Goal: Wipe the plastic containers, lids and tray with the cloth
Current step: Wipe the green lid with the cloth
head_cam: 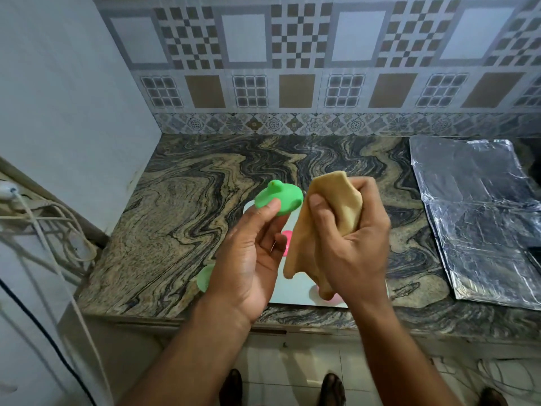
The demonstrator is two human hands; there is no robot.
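The left hand (248, 259) pinches a round green plastic lid (278, 197) by its edge between thumb and fingers, held up above the counter, while the right hand (351, 244) is closed in a fist around a bunched tan cloth (328, 218) just beside the lid, its loose end hanging down. Below both hands a pale flat plastic tray (292, 294) lies on the swirled dark-and-tan stone countertop (181, 218), with pink plastic pieces (287, 241) partly hidden on it and a second green piece (205, 278) at its left edge; a crinkled silver foil sheet (480, 218) lies well apart on the right.

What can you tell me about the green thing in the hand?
The small round green plastic lid has a raised knob on top and a smooth, matte surface. It is held tilted above the marbled stone counter, pinched at its rim by the left hand, thumb on its near edge. The bunched tan cloth hangs just right of it.
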